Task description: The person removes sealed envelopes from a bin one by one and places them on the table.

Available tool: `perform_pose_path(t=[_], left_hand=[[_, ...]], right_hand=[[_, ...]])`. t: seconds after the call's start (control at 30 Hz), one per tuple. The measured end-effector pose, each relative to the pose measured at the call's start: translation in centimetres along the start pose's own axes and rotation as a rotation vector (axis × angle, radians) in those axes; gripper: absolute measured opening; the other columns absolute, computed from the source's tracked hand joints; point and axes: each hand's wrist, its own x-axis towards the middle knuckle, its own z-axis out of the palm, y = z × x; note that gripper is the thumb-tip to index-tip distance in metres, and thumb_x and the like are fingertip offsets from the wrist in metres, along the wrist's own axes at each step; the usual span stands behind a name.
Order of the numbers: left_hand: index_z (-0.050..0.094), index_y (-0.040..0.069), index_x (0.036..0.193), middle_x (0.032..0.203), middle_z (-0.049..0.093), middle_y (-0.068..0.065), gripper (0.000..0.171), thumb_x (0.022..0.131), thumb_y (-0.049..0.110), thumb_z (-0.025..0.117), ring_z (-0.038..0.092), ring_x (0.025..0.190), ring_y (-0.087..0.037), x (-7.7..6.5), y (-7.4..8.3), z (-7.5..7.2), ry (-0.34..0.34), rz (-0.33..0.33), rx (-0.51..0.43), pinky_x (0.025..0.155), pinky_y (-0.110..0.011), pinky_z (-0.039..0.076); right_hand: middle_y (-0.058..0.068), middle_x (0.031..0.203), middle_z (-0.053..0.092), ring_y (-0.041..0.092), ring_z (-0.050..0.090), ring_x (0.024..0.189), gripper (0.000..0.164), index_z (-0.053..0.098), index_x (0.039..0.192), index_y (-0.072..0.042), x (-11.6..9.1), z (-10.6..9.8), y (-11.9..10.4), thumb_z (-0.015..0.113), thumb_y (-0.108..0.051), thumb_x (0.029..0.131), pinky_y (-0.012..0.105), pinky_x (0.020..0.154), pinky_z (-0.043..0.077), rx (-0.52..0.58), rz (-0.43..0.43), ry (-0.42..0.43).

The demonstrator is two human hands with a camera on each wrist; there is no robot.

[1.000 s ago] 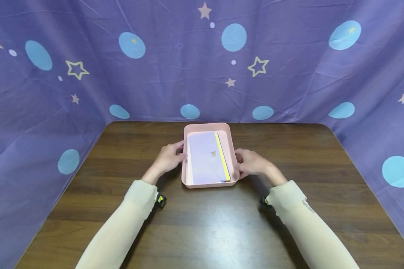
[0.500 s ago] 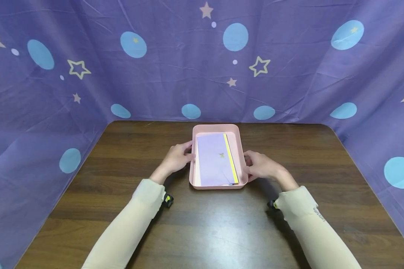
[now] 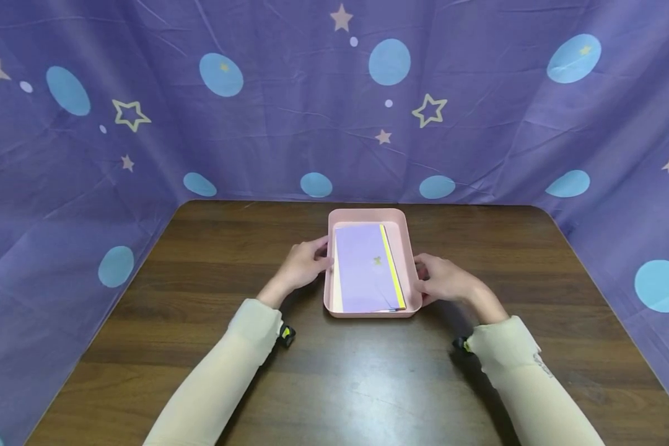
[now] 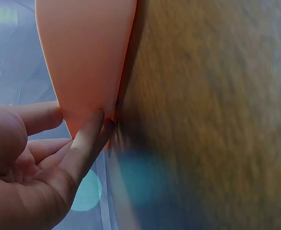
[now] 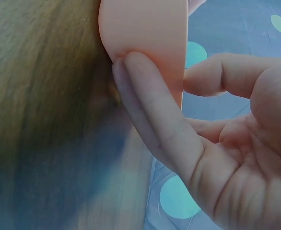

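Pink tray (image 3: 366, 215) slid right, long axis running front-to-back.

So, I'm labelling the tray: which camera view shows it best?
The head view: nearly the whole pink tray shows from above, with the purple sheet inside. Each wrist view shows only part of the tray's outer wall, with fingers against it.

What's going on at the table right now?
A person is holding a pink tray by its two sides, the left hand on its left side and the right hand on its right. A purple sheet lies inside, with a yellow strip showing along its right edge. The tray is near the far edge of the table; I can't tell whether its base fully rests there.
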Motion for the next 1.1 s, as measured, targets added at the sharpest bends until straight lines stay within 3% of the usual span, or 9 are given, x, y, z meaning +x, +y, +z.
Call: perform_pose_path(t=[0.43,0.8,0.97,1.1], left_hand=[[0.049,0.002,0.158,0.144,0.065,-0.018,0.059,0.102,0.012,0.067,0.076,0.111,-0.025,0.3,0.7,1.3,-0.015,0.018,-0.03,0.103,-0.043,0.057],[0.049,0.004,0.159,0.146,0.064,-0.016,0.06,0.102,0.013,0.068,0.076,0.11,-0.023,0.4,1.3,2.2,-0.019,0.019,-0.044,0.106,-0.043,0.054],[0.046,0.004,0.16,0.147,0.063,-0.017,0.062,0.101,0.011,0.067,0.076,0.108,-0.023,0.1,1.5,2.5,-0.028,0.009,-0.081,0.104,-0.043,0.055],[0.043,0.001,0.16,0.145,0.064,-0.021,0.065,0.1,0.009,0.067,0.077,0.107,-0.026,-0.1,1.6,2.6,-0.03,-0.03,-0.162,0.098,-0.04,0.059]], right_hand=[[0.034,0.125,0.062,0.031,0.078,0.088,0.057,0.035,0.151,0.016,-1.5,-0.8,0.7,0.054,0.002,0.099,0.041,0.077,0.066,-0.02,-0.002,-0.008],[0.033,0.123,0.063,0.029,0.078,0.083,0.065,0.034,0.154,0.016,-2.4,-1.5,1.6,0.056,0.0,0.095,0.04,0.075,0.066,-0.089,-0.008,0.008],[0.034,0.125,0.062,0.028,0.078,0.084,0.067,0.034,0.155,0.015,-2.7,-1.5,1.8,0.055,0.001,0.092,0.04,0.075,0.066,-0.083,-0.01,0.023],[0.036,0.127,0.061,0.03,0.077,0.088,0.068,0.033,0.155,0.016,-2.8,-1.4,1.9,0.055,0.002,0.092,0.041,0.076,0.066,-0.045,-0.012,0.035]])
